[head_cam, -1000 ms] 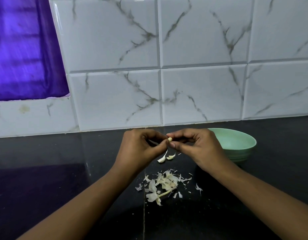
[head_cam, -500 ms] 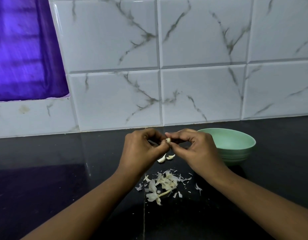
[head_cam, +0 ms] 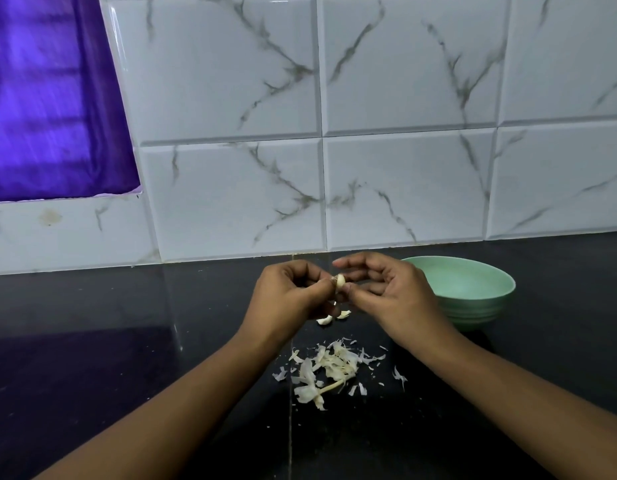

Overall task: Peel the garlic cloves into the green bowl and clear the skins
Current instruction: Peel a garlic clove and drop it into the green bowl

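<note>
Your left hand (head_cam: 289, 296) & right hand (head_cam: 393, 292) both pinch the garlic clove (head_cam: 340, 281), held upright; green bowl (head_cam: 473, 308) lies to the right, nearer the right hand.

No writing, label, brand or number can be read anywhere.

The bowl (head_cam: 473, 282) is green, counter (head_cam: 92, 341) black, tiles (head_cam: 230, 81) white veined grey, cloth (head_cam: 50, 98) purple.

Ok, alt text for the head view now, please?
Left hand and right hand pinch one garlic clove above a black countertop, with two more cloves and a pile of skins lying beneath. A green bowl stands to the right.
</note>
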{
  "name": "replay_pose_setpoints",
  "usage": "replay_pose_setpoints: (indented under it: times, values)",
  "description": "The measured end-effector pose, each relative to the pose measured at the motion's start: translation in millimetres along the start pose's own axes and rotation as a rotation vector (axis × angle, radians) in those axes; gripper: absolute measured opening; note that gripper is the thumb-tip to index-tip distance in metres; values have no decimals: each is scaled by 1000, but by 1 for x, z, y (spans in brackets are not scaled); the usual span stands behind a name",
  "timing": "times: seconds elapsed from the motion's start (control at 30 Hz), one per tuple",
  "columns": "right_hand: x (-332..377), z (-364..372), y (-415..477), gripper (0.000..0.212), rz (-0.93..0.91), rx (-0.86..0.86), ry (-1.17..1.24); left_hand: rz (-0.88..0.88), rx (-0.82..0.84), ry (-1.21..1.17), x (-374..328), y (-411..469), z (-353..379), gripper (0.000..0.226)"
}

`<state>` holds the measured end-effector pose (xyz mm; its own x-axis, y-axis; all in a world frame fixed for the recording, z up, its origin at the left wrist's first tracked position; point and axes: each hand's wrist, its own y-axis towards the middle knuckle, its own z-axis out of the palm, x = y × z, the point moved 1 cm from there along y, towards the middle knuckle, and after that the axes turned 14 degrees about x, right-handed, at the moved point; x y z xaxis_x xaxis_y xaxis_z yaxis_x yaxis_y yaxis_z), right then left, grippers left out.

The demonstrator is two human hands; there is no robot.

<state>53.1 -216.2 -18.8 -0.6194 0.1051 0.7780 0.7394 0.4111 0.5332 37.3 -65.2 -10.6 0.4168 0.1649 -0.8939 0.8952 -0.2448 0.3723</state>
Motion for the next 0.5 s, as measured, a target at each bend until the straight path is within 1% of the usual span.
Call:
replay_pose_setpoints:
  times: [0.2,0.37,0.5]
  values:
    - [-4,-3,1,24,5,25,26,-10,46,-40,-2,1,-4,10]
    - [-2,-2,1,26,7,35,1,-11,67,-42,1,2,-4,13]
    - [-2,-4,1,23,-4,21,58,3,83,-100,3,3,-5,15]
